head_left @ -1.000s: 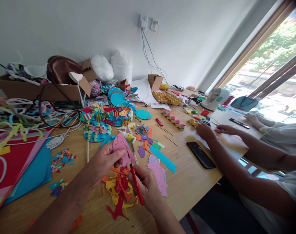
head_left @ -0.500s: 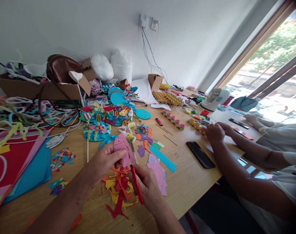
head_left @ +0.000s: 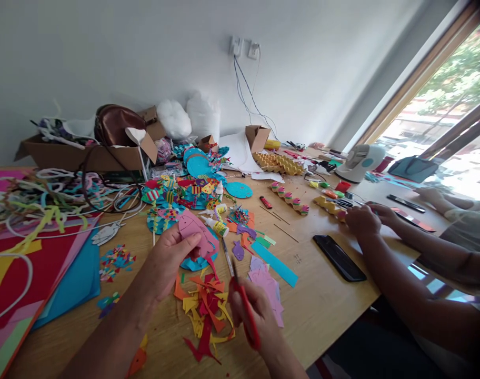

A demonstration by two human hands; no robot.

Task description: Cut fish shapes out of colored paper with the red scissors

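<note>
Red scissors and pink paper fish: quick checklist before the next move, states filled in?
1. Left hand gripping the pink paper fish: ok.
2. Right hand holding the red scissors: ok.
3. Blades open or shut: cannot tell, too small and blurred.
4. Space below the hands free of scraps: not ok; red, orange and yellow paper scraps lie there.
5. Co-worker's hands away from the scissors: ok, over to the right.

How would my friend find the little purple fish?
On the wooden table, find the long blue paper strip left of the black phone. Left of the strip's far end, near the tips of the red-handled scissors in the right hand, lies the purple fish. Unlike the curved purple scrap beyond it, it is fish-shaped.
</note>
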